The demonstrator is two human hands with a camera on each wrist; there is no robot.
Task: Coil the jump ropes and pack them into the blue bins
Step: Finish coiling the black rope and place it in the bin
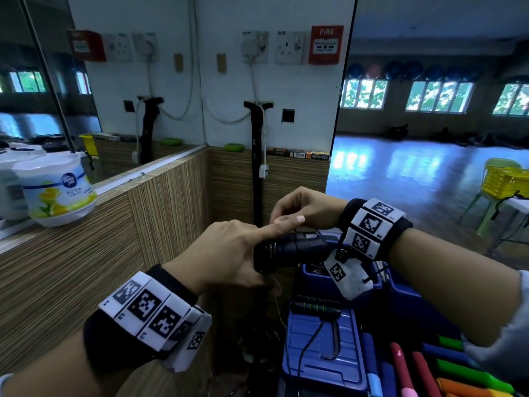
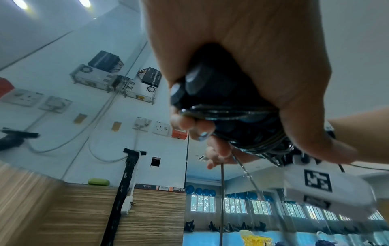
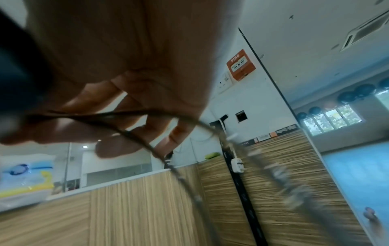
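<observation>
My left hand (image 1: 237, 253) grips the black handles (image 1: 289, 249) of a jump rope, held level above the blue bins. In the left wrist view the handles (image 2: 202, 83) lie in the fist with thin dark cord (image 2: 227, 114) wound round them in several turns. My right hand (image 1: 297, 210) is just above the handles, pinching the cord. The right wrist view shows the cord (image 3: 130, 133) running across the fingers (image 3: 151, 119) and hanging down. A blue bin (image 1: 315, 277) sits below the hands. A blue lid (image 1: 320, 345) in front of it carries a black and green rope handle (image 1: 315, 308).
A wood-grain counter (image 1: 71, 253) runs along the left with a white air-freshener tub (image 1: 57, 187) on it. A mirror and a wall with sockets and a fire alarm (image 1: 326, 44) stand behind. Coloured foam sticks (image 1: 429, 373) lie at bottom right. A yellow crate (image 1: 506, 181) rests on a chair.
</observation>
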